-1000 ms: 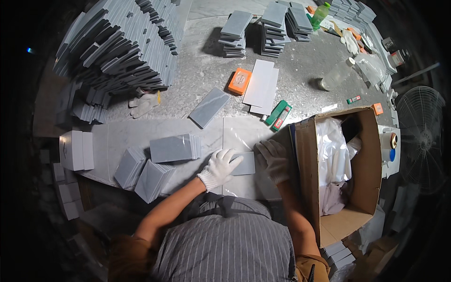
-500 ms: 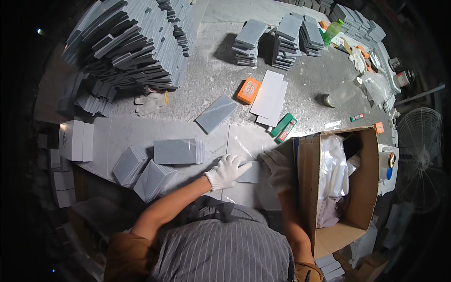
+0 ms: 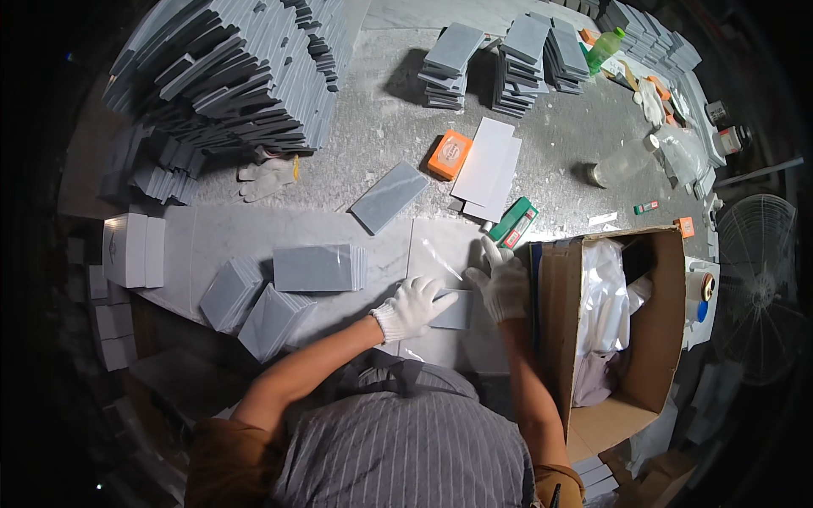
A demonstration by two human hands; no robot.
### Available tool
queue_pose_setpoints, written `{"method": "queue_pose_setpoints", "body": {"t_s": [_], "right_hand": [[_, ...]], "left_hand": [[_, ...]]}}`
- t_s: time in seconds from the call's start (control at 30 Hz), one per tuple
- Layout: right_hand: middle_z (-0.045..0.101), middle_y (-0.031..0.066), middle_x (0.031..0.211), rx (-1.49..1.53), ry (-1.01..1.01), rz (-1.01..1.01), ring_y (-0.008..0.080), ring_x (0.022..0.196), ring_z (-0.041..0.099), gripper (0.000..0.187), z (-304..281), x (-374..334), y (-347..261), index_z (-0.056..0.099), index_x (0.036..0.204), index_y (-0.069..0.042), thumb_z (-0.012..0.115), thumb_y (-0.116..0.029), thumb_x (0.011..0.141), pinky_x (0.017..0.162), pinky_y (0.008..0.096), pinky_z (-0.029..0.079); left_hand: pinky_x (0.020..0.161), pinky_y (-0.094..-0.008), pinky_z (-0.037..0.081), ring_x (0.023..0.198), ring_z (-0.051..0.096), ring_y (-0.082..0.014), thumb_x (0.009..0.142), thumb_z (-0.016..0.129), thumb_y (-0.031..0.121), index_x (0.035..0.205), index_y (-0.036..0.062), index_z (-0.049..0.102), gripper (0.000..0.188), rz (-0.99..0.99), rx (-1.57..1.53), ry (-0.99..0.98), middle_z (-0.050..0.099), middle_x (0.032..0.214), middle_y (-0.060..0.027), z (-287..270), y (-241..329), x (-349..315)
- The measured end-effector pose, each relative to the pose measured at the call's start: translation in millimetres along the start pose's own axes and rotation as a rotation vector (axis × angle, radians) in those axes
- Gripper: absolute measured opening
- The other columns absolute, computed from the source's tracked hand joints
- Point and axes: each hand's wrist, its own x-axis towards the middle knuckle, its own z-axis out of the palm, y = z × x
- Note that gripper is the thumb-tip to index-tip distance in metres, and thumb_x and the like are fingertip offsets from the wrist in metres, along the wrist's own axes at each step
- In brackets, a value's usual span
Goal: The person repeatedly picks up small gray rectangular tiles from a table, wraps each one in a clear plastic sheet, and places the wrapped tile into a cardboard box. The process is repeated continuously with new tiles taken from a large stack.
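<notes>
In front of me a small grey stone tile [image 3: 455, 311] lies on the pale marble slab. My left hand [image 3: 411, 310], in a white knit glove, rests on the tile's left end, its thumb stretched over the top and its fingers apart. Part of the tile is hidden beneath it. My right hand [image 3: 503, 288], gloved too, is just beyond the tile's right end with fingers spread, between it and a cardboard carton [image 3: 559, 317]. Nothing shows in its fingers. A green and red narrow box [image 3: 515, 223] lies right past its fingertips.
Grey tile stacks [image 3: 312, 268] lie left of my hands. Past them are a loose tile [image 3: 389, 197], an orange box [image 3: 450, 155], white sheets [image 3: 485, 165] and a clear bottle [image 3: 624, 161]. A tall tile pile [image 3: 246, 76] fills the far left; a fan [image 3: 760, 284] stands right.
My right hand has moved away from me, up toward the green and red box, and its fingers have spread. The left hand stays on the tile. The whole view has shifted slightly.
</notes>
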Motion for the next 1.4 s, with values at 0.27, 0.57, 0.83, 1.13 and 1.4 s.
{"method": "queue_pose_setpoints", "body": {"t_s": [0.27, 0.57, 0.83, 1.13, 1.4], "right_hand": [[0.063, 0.0117, 0.091, 0.364, 0.010, -0.197, 0.0317, 0.084, 0.066, 0.024, -3.5, 27.1, -5.0, 0.065, 0.097, -0.016, 0.075, -0.026, 0.078, 0.073, 0.0428, 0.054], [0.061, 0.0038, 0.080, 1.118, -0.007, -0.230, 0.0137, 0.077, 0.060, 0.027, 9.0, -25.9, -5.8, 0.064, 0.091, -0.004, 0.066, 0.016, 0.073, 0.067, 0.0264, 0.049], [0.066, 0.0084, 0.089, 0.907, -0.024, -0.447, 0.0208, 0.079, 0.063, 0.012, 7.5, -74.1, 5.5, 0.072, 0.095, -0.005, 0.065, -0.013, 0.089, 0.068, 0.0324, 0.051], [0.068, 0.0101, 0.089, 0.618, 0.123, -0.625, 0.0298, 0.081, 0.067, 0.017, -12.4, -81.6, 6.7, 0.072, 0.097, -0.011, 0.069, -0.012, 0.081, 0.070, 0.0385, 0.054], [0.066, 0.0071, 0.103, 1.191, 0.021, -0.191, 0.0177, 0.097, 0.065, 0.032, 66.1, -98.3, 8.8, 0.065, 0.113, 0.000, 0.061, 0.011, 0.084, 0.088, 0.0276, 0.053]], "left_hand": [[0.101, -0.0479, 0.041, 0.120, 0.044, -0.0343, 0.061, 0.082, 0.034, 0.145, 0.0154, 0.046, 0.093, -0.027, 0.009, -0.084, 0.046, 0.130, -0.0140, -23.6, 1.4, 1.4], [0.112, -0.0465, 0.033, 0.132, 0.038, -0.0340, 0.058, 0.089, 0.038, 0.151, 0.0101, 0.036, 0.111, -0.383, -0.047, 0.260, 0.038, 0.148, -0.0141, -75.7, -1.7, -42.0], [0.112, -0.0450, 0.033, 0.133, 0.039, -0.0313, 0.060, 0.088, 0.031, 0.139, 0.0135, 0.051, 0.090, -0.247, 0.112, 0.172, 0.044, 0.143, -0.0114, -98.9, -1.5, -41.0], [0.114, -0.0461, 0.032, 0.139, 0.036, -0.0307, 0.061, 0.087, 0.036, 0.138, 0.0141, 0.052, 0.088, -0.113, -0.031, 0.144, 0.043, 0.145, -0.0094, -49.1, -4.4, -26.6], [0.120, -0.0493, 0.023, 0.145, 0.023, -0.0434, 0.070, 0.081, 0.025, 0.152, 0.0022, 0.026, 0.101, -0.368, -0.391, 0.299, 0.027, 0.154, -0.0260, -4.0, 7.2, -47.9]]}}
